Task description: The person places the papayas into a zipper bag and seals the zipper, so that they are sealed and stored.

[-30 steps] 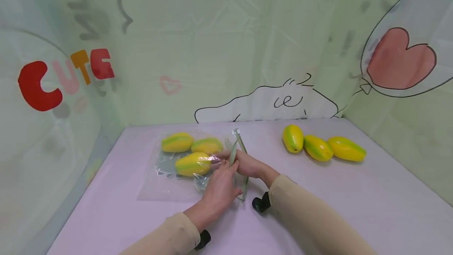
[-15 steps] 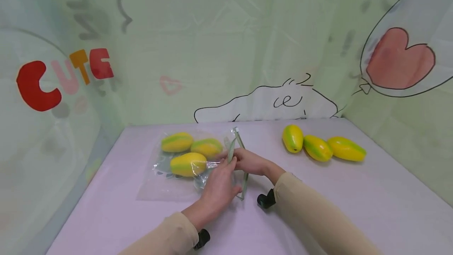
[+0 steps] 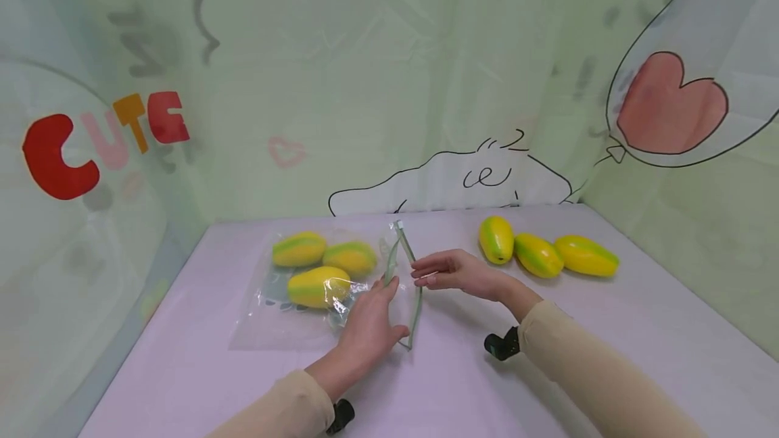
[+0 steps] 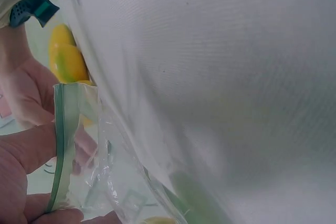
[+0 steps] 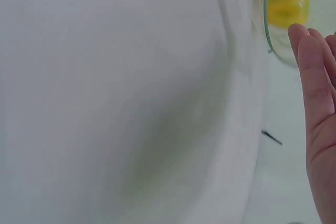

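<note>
A clear zip-lock bag (image 3: 255,333) lies on the table with three yellow-green papayas (image 3: 319,287) inside. My left hand (image 3: 368,330) holds the upper edge of its mouth, lifting the green zip strip (image 4: 59,129). Just right of the bag's mouth, my right hand (image 3: 459,272) hovers with extended fingers (image 5: 315,77) and nothing in its grasp. Three more papayas (image 3: 538,255) lie in a row at the back right, outside the bag. Part of the bag is hidden beneath my left hand.
The table (image 3: 487,397) has a pale lilac cover. Printed cloth walls (image 3: 377,86) rise behind it and along both sides. A dark wrist camera (image 3: 502,345) hangs under my right cuff.
My right hand has come out of the bag and moved right, leaving the front papaya inside, shifted slightly left. My left hand keeps its hold on the bag's edge.
</note>
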### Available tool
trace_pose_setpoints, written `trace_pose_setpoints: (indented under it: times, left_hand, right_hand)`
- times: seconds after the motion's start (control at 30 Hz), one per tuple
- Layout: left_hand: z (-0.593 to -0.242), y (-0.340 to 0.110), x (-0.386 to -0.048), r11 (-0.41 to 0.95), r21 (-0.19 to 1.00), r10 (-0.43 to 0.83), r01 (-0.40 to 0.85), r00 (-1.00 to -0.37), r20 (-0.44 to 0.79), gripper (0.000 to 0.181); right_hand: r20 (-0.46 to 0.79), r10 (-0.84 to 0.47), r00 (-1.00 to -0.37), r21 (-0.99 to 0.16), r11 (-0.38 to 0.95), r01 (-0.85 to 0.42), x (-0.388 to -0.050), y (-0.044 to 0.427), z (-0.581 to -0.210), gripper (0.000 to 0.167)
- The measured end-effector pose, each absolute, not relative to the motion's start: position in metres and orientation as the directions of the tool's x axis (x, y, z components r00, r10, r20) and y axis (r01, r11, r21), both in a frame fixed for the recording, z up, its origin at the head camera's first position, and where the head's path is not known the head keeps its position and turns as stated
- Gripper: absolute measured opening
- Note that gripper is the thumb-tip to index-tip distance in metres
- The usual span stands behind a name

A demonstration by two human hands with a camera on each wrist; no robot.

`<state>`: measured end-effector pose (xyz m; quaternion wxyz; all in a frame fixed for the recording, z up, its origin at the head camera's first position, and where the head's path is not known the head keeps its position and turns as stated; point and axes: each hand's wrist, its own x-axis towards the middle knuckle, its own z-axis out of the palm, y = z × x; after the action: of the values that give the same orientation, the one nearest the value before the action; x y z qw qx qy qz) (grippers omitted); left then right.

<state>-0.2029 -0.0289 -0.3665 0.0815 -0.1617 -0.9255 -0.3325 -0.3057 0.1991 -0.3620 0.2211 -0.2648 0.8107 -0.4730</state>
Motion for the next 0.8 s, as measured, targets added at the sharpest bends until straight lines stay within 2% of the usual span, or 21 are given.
trace_pose_setpoints:
  times: [0.23, 0.5, 0.67, 0.8]
  left_hand:
    - [-0.370, -0.029, -0.203, 0.723, 0.578, 0.247, 0.379, -0.923, 0.296, 0.079]
    - [-0.370, -0.029, -0.201, 0.719, 0.589, 0.241, 0.369, -0.927, 0.286, 0.080]
    - [-0.371, -0.029, -0.200, 0.722, 0.580, 0.247, 0.377, -0.924, 0.294, 0.079]
    - [-0.372, -0.030, -0.201, 0.729, 0.572, 0.246, 0.375, -0.924, 0.293, 0.079]
  right_hand:
    - [-0.083, -0.536, -0.840, -0.888, 0.423, -0.182, -0.299, 0.255, -0.354, 0.054]
    - [-0.060, -0.390, -0.919, -0.882, 0.451, -0.134, -0.290, 0.317, -0.345, 0.060]
    - [-0.025, -0.266, -0.964, -0.833, 0.538, -0.127, -0.285, 0.353, -0.337, 0.062]
    - [0.008, -0.148, -0.989, -0.832, 0.547, -0.089, -0.288, 0.381, -0.338, 0.064]
